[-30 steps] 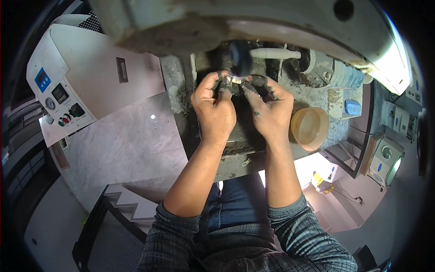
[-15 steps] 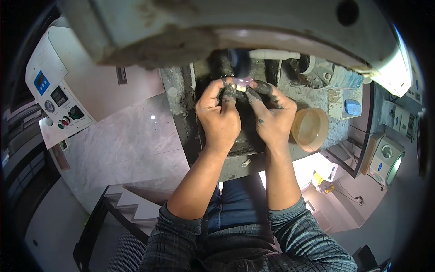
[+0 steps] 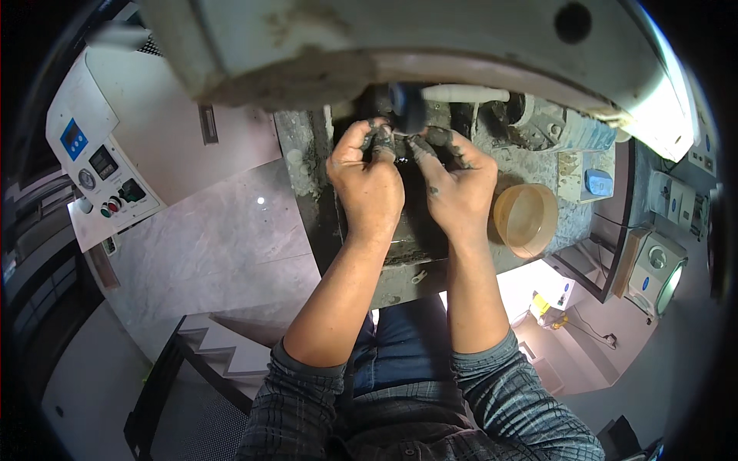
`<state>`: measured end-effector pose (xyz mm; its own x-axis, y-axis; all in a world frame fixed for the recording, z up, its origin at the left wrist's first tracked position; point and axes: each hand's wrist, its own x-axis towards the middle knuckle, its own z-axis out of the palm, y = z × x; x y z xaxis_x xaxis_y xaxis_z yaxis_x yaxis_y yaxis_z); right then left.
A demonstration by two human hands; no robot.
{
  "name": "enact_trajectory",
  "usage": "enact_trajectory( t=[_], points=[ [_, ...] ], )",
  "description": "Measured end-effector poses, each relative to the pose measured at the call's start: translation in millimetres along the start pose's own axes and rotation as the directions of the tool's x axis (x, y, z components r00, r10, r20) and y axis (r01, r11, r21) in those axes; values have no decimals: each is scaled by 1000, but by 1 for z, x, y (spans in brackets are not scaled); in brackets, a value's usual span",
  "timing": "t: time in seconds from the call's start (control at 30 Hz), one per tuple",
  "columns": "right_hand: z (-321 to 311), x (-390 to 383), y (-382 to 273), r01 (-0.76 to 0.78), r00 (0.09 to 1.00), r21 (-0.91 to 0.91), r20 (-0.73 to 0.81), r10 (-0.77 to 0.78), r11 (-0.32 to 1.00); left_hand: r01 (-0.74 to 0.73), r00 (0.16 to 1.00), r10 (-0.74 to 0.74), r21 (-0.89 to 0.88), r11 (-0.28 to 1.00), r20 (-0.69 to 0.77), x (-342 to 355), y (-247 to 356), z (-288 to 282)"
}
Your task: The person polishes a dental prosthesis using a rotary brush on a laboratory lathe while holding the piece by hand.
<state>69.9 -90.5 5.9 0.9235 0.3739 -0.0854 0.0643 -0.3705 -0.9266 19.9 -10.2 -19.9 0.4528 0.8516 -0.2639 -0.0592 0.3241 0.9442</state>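
Note:
My left hand and my right hand, fingertips coated in grey paste, are closed in pinches just below a dark polishing wheel. Between them they grip a small denture piece, pink and cream in the earlier views, now mostly hidden by fingers and wheel, apparently against its lower edge. The wheel sits beside a white tapered shaft inside a wet, grey-stained trough under a pale machine hood.
An amber bowl is right of my right hand, below a blue block on a ledge. A motor housing is at upper right, a white machine with control panel at left, a small metal piece on the front edge.
Both hands dipped lower half a second ago, showing the pink piece with cream teeth, and have moved back up, so the piece is now mostly hidden at the wheel.

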Motion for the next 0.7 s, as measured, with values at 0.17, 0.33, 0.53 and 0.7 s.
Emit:
enact_trajectory(
  t=[0.17,0.33,0.53,0.7],
  points=[
    [4,-4,-5,-31,999,30,-13,31,999,16,998,-18,47,999,58,0,7,-7],
    [2,0,-5,-47,999,37,1,47,998,11,997,-14,41,999,70,2,5,-7],
    [-7,-4,-4,-49,999,107,20,48,993,8,994,-19,103,995,104,-6,13,-7],
    [-10,4,-4,-47,996,77,85,40,996,17,997,-25,103,995,72,-3,12,-7]
  ],
)
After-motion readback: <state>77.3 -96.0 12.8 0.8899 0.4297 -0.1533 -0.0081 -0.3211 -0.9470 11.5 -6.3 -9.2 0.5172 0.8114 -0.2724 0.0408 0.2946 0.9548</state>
